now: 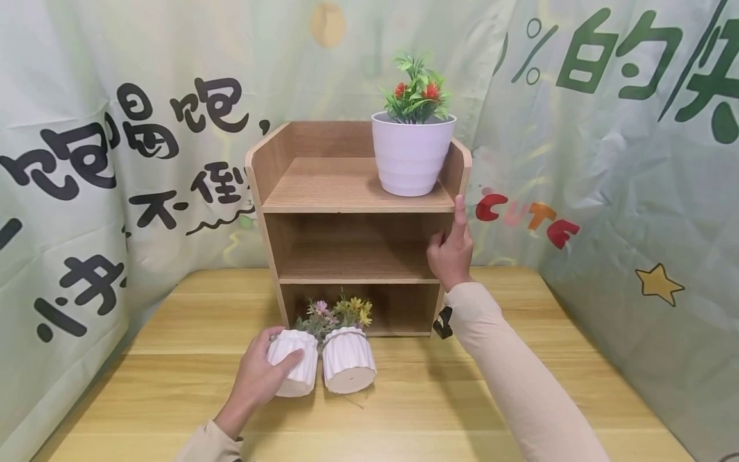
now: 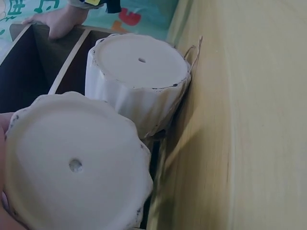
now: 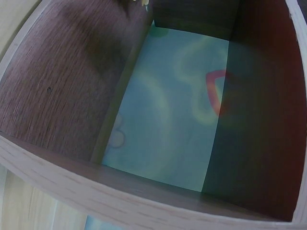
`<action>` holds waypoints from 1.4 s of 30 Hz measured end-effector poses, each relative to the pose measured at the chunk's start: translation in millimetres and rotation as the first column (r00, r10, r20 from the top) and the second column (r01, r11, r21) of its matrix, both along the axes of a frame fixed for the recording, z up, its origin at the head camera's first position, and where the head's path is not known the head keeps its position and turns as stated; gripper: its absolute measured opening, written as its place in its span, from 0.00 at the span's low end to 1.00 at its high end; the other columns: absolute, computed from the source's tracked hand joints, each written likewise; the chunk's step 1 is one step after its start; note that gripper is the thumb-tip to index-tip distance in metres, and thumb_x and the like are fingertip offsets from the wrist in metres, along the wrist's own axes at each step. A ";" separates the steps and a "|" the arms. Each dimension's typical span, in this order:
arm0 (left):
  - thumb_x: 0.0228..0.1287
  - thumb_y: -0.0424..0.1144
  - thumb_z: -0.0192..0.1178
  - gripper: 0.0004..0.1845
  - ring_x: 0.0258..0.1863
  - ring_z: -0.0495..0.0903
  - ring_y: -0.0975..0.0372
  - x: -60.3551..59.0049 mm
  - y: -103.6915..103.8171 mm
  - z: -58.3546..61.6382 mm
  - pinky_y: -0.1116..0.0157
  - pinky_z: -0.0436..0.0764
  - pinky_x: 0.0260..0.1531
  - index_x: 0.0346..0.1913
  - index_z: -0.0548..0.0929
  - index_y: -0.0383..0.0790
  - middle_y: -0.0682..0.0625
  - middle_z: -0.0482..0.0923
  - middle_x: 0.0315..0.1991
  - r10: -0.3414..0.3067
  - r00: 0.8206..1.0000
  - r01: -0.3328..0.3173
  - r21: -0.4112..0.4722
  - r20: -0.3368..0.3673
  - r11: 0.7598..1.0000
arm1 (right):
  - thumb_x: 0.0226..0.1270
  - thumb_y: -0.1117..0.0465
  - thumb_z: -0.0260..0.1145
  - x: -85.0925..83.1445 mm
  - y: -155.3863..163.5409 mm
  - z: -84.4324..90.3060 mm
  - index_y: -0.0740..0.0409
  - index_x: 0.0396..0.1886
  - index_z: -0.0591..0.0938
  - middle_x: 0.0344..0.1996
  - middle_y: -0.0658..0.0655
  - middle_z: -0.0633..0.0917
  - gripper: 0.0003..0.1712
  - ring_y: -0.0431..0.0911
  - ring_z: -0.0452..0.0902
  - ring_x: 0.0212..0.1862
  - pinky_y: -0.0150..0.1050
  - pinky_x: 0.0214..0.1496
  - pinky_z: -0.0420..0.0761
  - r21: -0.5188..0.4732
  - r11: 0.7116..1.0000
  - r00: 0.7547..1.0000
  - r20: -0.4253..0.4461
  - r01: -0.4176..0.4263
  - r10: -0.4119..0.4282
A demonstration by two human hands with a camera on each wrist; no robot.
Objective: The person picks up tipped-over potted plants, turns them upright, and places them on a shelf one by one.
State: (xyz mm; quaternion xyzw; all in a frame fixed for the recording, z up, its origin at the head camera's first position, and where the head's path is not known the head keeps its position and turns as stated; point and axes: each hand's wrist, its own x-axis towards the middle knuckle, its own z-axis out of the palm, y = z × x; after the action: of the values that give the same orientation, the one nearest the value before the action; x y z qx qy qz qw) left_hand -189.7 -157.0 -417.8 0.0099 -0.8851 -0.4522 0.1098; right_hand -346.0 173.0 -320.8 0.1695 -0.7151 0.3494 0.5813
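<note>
The left hand grips a white pot (image 1: 292, 364), tilted base-out, beside a second pot (image 1: 349, 361), nearer the desk's (image 1: 398, 417) left edge than its right. The right hand (image 1: 452, 259) touches the shelf's (image 1: 335, 186) right side; whether it grips, I cannot tell.

A wooden table (image 1: 404, 410) carries a shelf unit (image 1: 352, 249) and a tipped white pot (image 1: 349, 359); a lilac pot (image 1: 412, 157) tops the unit

Middle shelf (image 1: 358, 263) open — white pots (image 1: 348, 356) obstruct bottom shelf (image 1: 404, 311), left side.
</note>
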 end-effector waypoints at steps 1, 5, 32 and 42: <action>0.57 0.48 0.68 0.35 0.50 0.74 0.48 0.5 0.0 0.3 0.46 0.74 0.50 0.64 0.70 0.37 0.38 0.73 0.55 0.000 1.000 0.000 0.002 -0.006 1.000 | 0.57 0.76 0.56 0.1 0.0 0.1 0.45 0.72 0.54 0.62 0.73 0.72 0.45 0.68 0.74 0.54 0.60 0.52 0.76 0.000 1.000 1.000 0.001 -0.001 0.001; 0.58 0.47 0.68 0.34 0.50 0.75 0.48 2.4 0.2 2.0 0.45 0.74 0.51 0.64 0.70 0.36 0.38 0.74 0.55 -0.017 0.999 0.018 0.014 -0.029 1.000 | 0.56 0.76 0.56 0.7 -0.3 0.6 0.45 0.72 0.55 0.61 0.73 0.72 0.45 0.69 0.75 0.52 0.61 0.51 0.77 0.000 1.000 1.000 -0.005 0.002 -0.002; 0.57 0.40 0.67 0.29 0.36 0.76 0.56 22.7 5.7 14.0 0.64 0.81 0.30 0.61 0.72 0.35 0.39 0.74 0.50 -0.070 0.987 0.085 0.095 -0.148 0.992 | 0.56 0.76 0.56 0.2 -0.1 -0.3 0.46 0.72 0.55 0.62 0.72 0.71 0.45 0.69 0.74 0.54 0.60 0.53 0.76 -0.005 1.000 1.000 0.007 -0.003 0.003; 0.56 0.38 0.68 0.29 0.36 0.74 0.57 27.4 6.3 12.1 0.65 0.80 0.30 0.60 0.72 0.31 0.39 0.75 0.50 -0.080 0.961 0.099 0.061 -0.264 0.993 | 0.55 0.77 0.57 -0.7 -0.8 -0.2 0.47 0.72 0.56 0.62 0.72 0.72 0.46 0.70 0.76 0.48 0.61 0.48 0.78 -0.013 1.000 1.000 0.001 0.005 -0.005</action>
State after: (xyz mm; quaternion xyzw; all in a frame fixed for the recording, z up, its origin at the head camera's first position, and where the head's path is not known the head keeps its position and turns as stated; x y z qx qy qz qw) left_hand -162.3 -150.7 -405.7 -0.0858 -0.8452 -0.4862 0.2045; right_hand -346.7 172.2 -321.0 0.1638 -0.7136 0.3526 0.5828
